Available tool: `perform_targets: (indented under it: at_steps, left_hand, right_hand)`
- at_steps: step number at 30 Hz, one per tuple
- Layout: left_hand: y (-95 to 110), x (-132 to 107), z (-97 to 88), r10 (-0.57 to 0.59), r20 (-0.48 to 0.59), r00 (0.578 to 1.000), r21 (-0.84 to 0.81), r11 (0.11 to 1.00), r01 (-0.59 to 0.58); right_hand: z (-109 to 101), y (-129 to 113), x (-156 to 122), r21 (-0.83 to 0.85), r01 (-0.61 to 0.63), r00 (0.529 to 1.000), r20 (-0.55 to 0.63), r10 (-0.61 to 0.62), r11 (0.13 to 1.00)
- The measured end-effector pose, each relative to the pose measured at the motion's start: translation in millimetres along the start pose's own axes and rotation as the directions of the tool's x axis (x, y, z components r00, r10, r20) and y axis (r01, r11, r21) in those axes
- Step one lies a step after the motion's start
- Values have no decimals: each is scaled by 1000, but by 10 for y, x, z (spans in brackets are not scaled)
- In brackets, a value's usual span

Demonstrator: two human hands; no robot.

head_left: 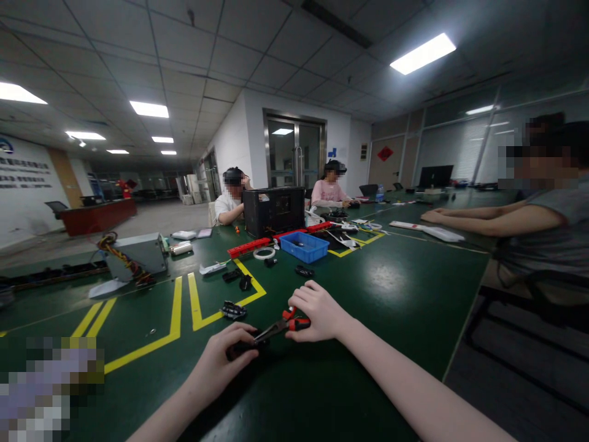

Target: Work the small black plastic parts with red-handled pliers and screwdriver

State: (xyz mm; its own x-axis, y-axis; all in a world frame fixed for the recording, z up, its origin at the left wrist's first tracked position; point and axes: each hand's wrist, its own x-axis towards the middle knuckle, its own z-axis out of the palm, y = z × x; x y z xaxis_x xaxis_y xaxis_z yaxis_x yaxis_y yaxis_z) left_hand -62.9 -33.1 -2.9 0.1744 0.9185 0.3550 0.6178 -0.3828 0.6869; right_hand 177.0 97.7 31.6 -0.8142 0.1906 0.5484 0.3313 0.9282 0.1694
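Observation:
My right hand point(315, 312) is closed around the red-and-black handles of a pair of needle-nose pliers point(275, 329). The jaws point left toward a small black part point(239, 348), which my left hand point(229, 351) grips between thumb and fingers. Where the plier tips meet that part, I cannot tell whether they pinch it or only touch it. Most of the black part is hidden by my fingers. Just beyond my left hand lies a black plastic piece point(234, 310) on the green table.
Ahead stand a blue bin point(304, 247), a black box point(275, 212) and a red strip point(248, 248). Black pieces point(304, 271) lie nearer. A metal power supply point(138, 256) with bundled wires is at left. Co-workers sit across and at right, one's forearms point(483, 221) on the green table point(391, 331).

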Motion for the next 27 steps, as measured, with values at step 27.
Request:
perform_targets:
  at_steps: [27]
  left_hand:
    - [12, -3, -11, -13, -38, 999, -19, 1000, 12]
  right_hand:
    - [-21, 11, 13, 66, -31, 997, 76, 26, 997]
